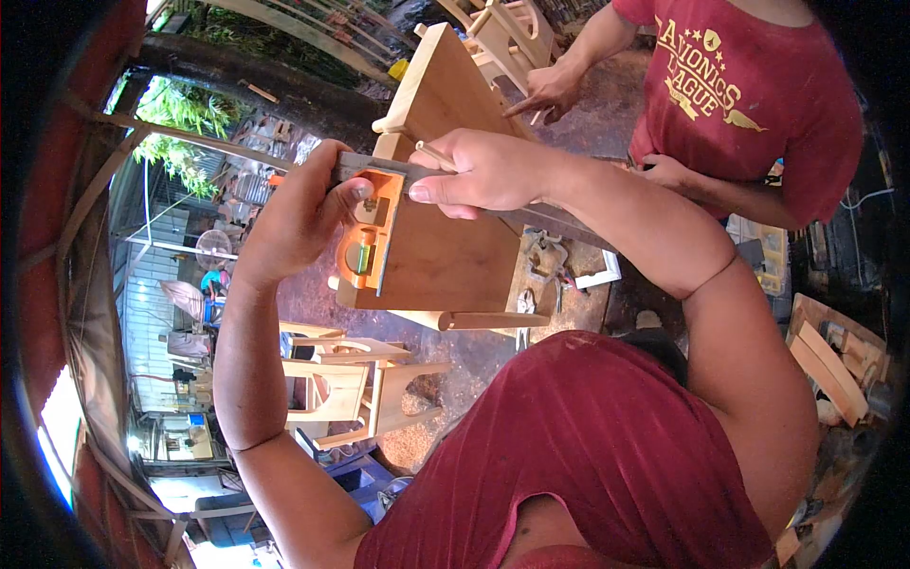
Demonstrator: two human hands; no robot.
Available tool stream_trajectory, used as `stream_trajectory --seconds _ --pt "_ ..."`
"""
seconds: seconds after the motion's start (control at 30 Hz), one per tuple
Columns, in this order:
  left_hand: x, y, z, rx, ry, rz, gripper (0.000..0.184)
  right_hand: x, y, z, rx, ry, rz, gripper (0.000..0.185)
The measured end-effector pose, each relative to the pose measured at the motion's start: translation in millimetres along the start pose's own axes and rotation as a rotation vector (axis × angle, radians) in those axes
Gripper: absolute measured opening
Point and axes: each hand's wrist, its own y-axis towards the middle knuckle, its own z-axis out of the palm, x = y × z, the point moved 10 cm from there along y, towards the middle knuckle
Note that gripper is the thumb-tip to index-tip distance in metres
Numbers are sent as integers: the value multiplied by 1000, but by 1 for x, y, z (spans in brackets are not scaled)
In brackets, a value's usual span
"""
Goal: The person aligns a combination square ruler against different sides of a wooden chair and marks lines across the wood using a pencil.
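Observation:
My left hand (303, 213) is closed on an orange combination square (374, 232), fingers and thumb near its upper left end. A green level vial shows in the square's head. Its steel blade runs right beneath my right hand (488, 171) and forearm. That hand pinches a pencil (434, 155), and its thumb lies against the blade. Behind and below the square is a light wooden chair-like piece (455, 261) with a flat panel. A second wooden panel (450, 85) rises beyond my hands.
A co-worker in a red shirt (749, 104) stands at the upper right, one hand (555, 90) pointing toward the wood. Clamps (545, 256) lie on a board to the right. Wooden chair frames (355, 379) stand lower left, near sawdust (408, 446). Curved wood pieces (825, 370) lie far right.

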Motion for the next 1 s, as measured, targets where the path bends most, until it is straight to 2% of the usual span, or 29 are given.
stream_trajectory --seconds 0.47,0.53,0.63,0.77,0.87,0.93,0.97,1.0 --pt "1 1 -3 17 -94 -14 21 9 3 -2 14 -10 -22 24" --pt "0 1 -7 -39 -100 -2 22 8 2 -4 -8 13 -7 31" --pt "-1 2 -7 -56 -31 40 22 3 4 -3 10 -13 -13 24" --pt "4 9 -6 -64 -45 43 23 -2 6 -8 12 -6 17 26" --pt "6 26 -16 -36 -109 -22 24 -8 12 -32 -25 -126 -77 29" --pt "-6 41 -33 -39 79 -38 22 -14 2 -79 -416 -315 -256 32" --pt "-1 54 -39 3 207 -64 20 -28 -3 -86 -425 -316 -256 32" --pt "3 69 -45 9 264 -53 20 -43 -21 -110 -601 -320 -216 36"
